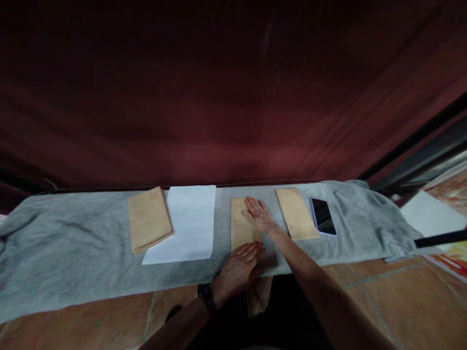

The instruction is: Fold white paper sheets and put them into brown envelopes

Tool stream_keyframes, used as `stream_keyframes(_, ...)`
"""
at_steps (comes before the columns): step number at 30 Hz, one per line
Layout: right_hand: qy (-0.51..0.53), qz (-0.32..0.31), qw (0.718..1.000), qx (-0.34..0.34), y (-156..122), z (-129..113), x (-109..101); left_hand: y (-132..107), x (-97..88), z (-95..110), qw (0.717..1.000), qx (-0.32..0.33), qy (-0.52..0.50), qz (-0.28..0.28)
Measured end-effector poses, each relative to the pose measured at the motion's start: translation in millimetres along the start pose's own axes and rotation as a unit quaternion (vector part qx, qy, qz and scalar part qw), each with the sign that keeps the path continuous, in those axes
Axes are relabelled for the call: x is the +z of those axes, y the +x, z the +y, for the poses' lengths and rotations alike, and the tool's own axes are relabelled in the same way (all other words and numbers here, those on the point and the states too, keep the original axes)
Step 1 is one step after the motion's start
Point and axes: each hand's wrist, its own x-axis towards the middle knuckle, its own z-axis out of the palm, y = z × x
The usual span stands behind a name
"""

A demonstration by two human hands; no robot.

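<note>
A brown envelope (239, 228) lies flat on the grey cloth in front of me. My left hand (241, 262), with a dark band on its wrist, rests across the envelope's near end, fingers stretched out toward the right. On the envelope's far right part lies my right hand (258, 214), flat with its fingers extended. Both palms face down, so what is under them is hidden. Just to the right is another brown envelope (297, 214), touched by neither hand.
Left of me, a stack of brown envelopes (149, 221) overlaps white paper sheets (191, 223). A phone (324, 217) lies at the right. Grey cloth (91, 248) covers the narrow surface, with a dark red panel (233, 121) rising behind it. Below is a tiled floor (109, 321).
</note>
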Motion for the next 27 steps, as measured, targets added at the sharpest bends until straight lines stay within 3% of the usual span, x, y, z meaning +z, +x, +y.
stream_keyframes(6,-0.074,-0.041,0.996,-0.012,-1,-3,-3,-1,-3.8,1,0.999,0.009,0.037,-0.004)
stream_keyframes(13,-0.090,-0.052,0.994,-0.032,-18,-8,-2,-1,1.7,0,0.999,-0.007,0.041,-0.020)
stream_keyframes(27,-0.063,-0.036,0.994,-0.081,-59,-24,3,-6,2.2,4,0.998,-0.010,0.055,0.036)
